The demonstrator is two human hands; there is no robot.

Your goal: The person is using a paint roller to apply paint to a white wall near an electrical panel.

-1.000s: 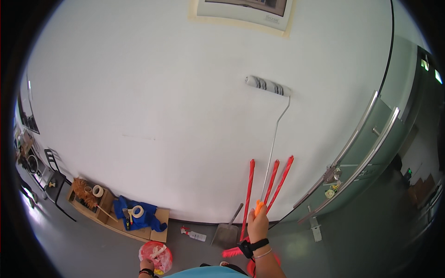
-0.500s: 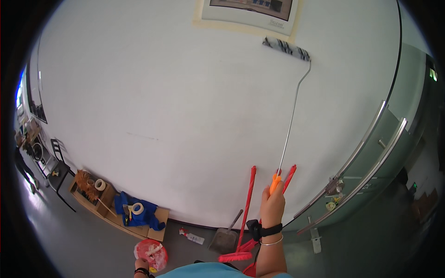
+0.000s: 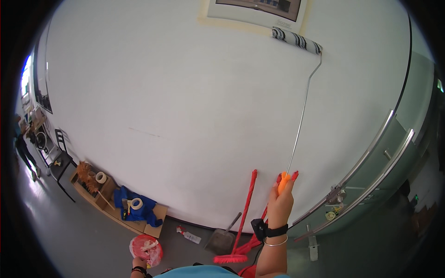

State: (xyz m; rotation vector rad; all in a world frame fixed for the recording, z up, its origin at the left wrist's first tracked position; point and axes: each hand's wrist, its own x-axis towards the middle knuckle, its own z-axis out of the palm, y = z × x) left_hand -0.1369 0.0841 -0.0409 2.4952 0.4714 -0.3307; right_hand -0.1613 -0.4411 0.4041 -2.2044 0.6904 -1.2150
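My right hand (image 3: 281, 204) is closed round the orange handle of a paint roller (image 3: 297, 41). Its long thin metal rod rises to a grey and black striped sleeve, which lies against the white wall (image 3: 199, 102) just under a framed poster (image 3: 259, 14). The sleeve tilts down toward its right end. At the lower edge, my left hand (image 3: 138, 263) is beside a red bin (image 3: 156, 250) holding crumpled pale plastic. Its fingers are mostly out of sight, so I cannot tell whether they touch the bin.
An open cardboard box (image 3: 106, 200) holds tape, a feather duster and blue cloth (image 3: 143, 208). A spray bottle (image 3: 189, 235), a dustpan (image 3: 219, 242) and a red broom (image 3: 245, 208) stand along the wall base. Glass doors with metal handles (image 3: 371, 185) are at right; a chair (image 3: 60, 160) and a person (image 3: 25, 146) at left.
The roller sleeve has moved slightly up and right, closer to the poster. My right hand has shifted right with it. The whole view has also shifted a little.
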